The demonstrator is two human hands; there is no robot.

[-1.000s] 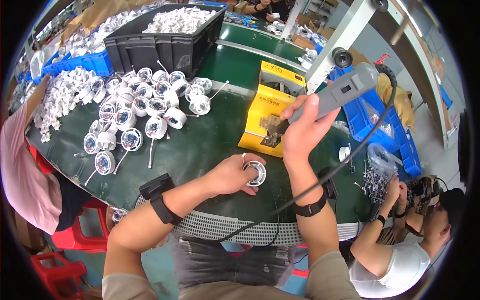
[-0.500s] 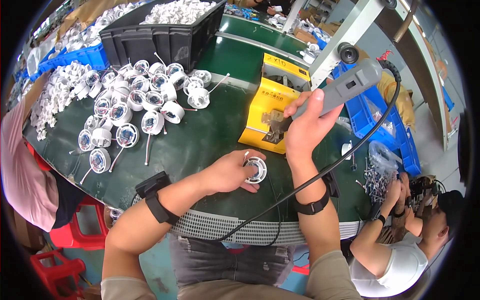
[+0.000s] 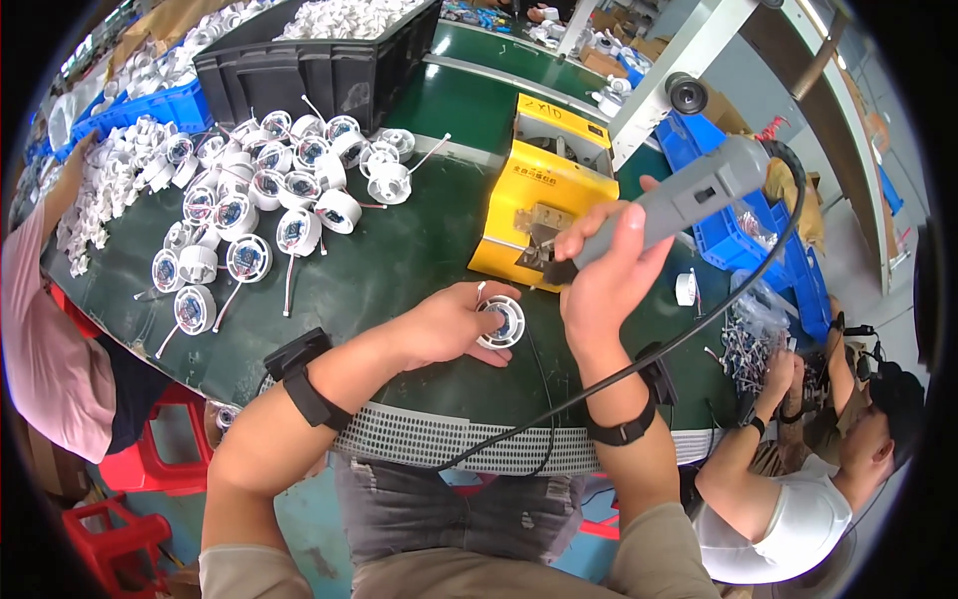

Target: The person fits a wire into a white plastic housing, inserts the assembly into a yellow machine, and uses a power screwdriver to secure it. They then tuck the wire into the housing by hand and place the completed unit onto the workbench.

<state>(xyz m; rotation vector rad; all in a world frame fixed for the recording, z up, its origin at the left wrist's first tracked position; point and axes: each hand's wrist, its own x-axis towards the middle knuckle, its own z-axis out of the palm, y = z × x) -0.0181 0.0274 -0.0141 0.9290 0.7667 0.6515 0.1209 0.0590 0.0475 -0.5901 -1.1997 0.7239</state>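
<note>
In the head view, the left hand [image 3: 444,324] is grasping a white round part [image 3: 512,321], the thumb reaching into its ring, low in front of the yellow machine [image 3: 527,185]. Whether the part is resting on the table [image 3: 399,265] is hard to tell. A short white lead [image 3: 481,291] is standing up beside the fingers. The right hand [image 3: 611,270] is clasping a grey power tool [image 3: 689,200], its dark nose pointing down toward the metal bracket [image 3: 539,228] on the machine; contact is not clear. The black cable [image 3: 800,190] is trailing across the right forearm.

Handling this well is probably calling for a straight, unhurried tool nose at the bracket, with the wrist not twisting against the cable. The left hand is best holding the ring level by its rim, keeping fingertips off the inside and the lead clear of the tool.
</note>
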